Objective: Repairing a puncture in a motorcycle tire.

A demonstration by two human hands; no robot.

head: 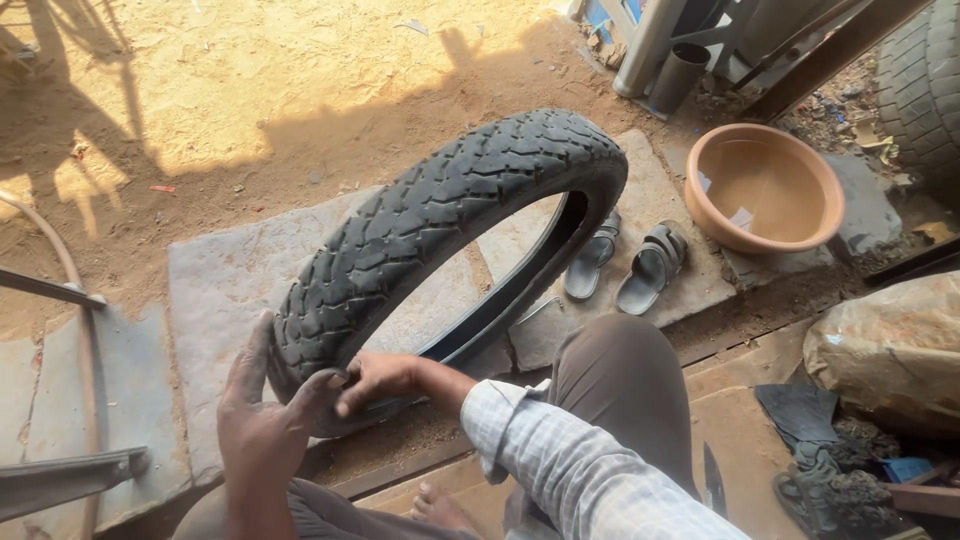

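Tyre hides part of the grip

Right hand fingertips vanish behind the tyre rim; beyond the tyre, a second tyre is cut by the frame edge.

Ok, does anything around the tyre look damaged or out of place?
Nothing stands out. The black tyre stands upright on the stone slab, held by the left hand and right hand. A pair of sandals lies beside a basin.
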